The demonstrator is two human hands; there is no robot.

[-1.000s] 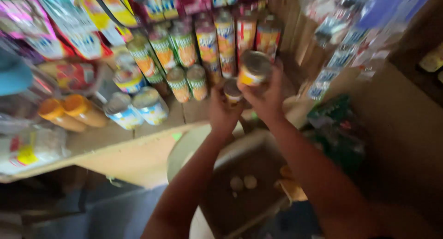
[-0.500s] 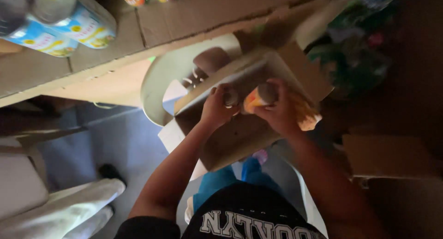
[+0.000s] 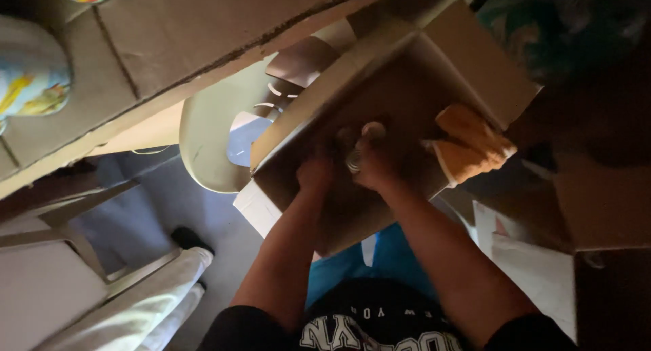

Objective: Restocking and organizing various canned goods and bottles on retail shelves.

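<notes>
Inside the cardboard box [image 3: 407,87], a can [image 3: 355,158] is apparently grasped by the right hand [image 3: 377,162]; the left hand [image 3: 314,172] beside it looks clenched. A firm lift is needed next.

– The open box [image 3: 380,87] looks like brown cardboard, matt and a little rough. And the can [image 3: 355,160] in the right hand [image 3: 376,164]?

– Metal, I think; its rim shines a little, but it is blurred. The shelf [image 3: 169,46] above is plain wood, rough at the edge. The pale chair [image 3: 203,141] looks like smooth plastic. The can on the shelf [image 3: 30,80] has a glossy printed label.
</notes>
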